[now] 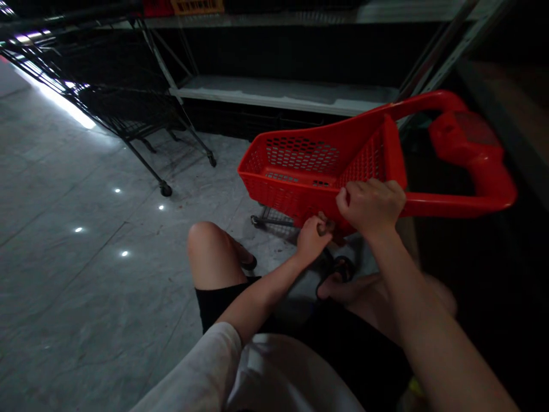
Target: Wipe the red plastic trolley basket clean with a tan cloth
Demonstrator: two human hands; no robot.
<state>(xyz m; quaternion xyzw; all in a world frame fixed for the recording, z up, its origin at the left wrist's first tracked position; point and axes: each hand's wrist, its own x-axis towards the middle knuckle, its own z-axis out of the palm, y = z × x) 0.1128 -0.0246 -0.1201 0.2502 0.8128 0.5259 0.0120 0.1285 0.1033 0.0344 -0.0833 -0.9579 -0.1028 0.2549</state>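
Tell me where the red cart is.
In the head view the red cart sits right of centre, before the white shelf; the right hand grips its near rim and the left hand is closed just beneath it.

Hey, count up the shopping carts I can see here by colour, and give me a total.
Red plastic shopping cart, gripped at the rim by the right hand: 1
Black wire shopping cart: 1
Total: 2

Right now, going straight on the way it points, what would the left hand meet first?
Probably the underside of the red cart basket, right ahead of the left hand and just below the right hand on its rim; depth is unclear.
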